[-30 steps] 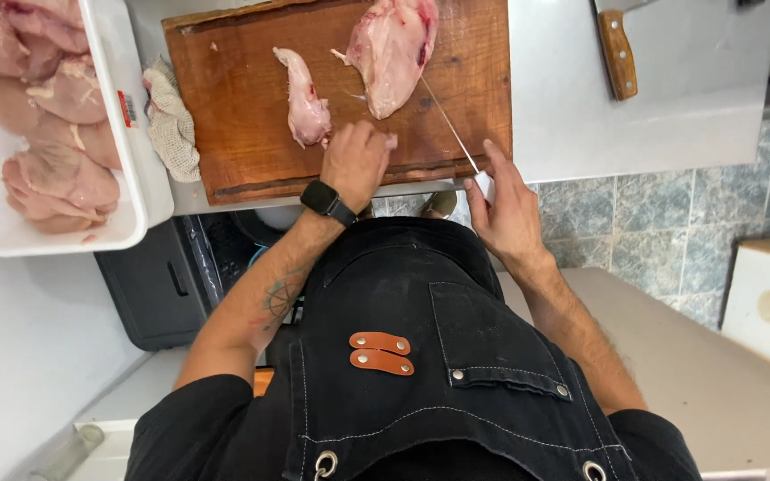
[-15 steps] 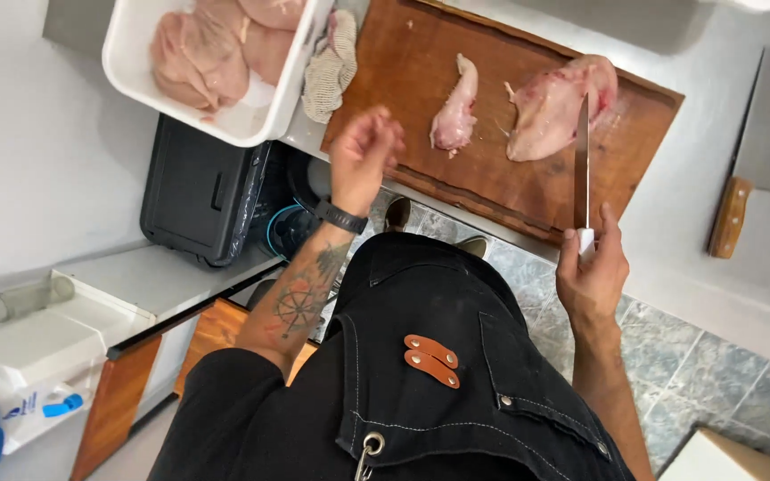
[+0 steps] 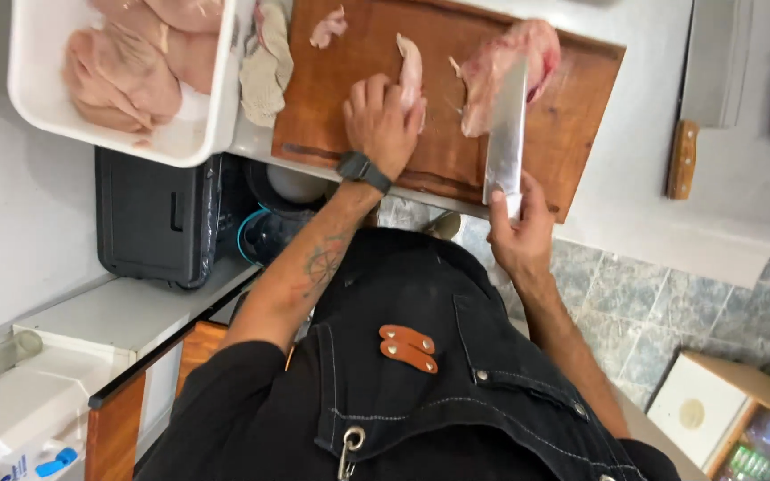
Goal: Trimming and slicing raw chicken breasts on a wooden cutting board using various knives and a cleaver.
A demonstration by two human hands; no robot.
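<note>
Wooden board point(image 3: 349, 89): left hand point(image 3: 383, 120) presses a chicken strip point(image 3: 410, 64); right hand point(image 3: 519, 227) grips a knife point(image 3: 507, 125).

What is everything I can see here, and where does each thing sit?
cutting board: one, brown wood, on the counter at top centre
chicken strip: one, pale pink, on the board under the left fingertips
large chicken piece: one, pink, on the board by the blade
small scrap: one, pink, at the board's top edge
knife: one, broad steel blade, over the large piece
white tray: one, holds raw chicken, top left
cloth: one, beige, between tray and board
cleaver: one, wooden handle, on the counter at right
black case: one, below the tray
left hand: on the strip, black watch on its wrist
right hand: grips the knife
</note>
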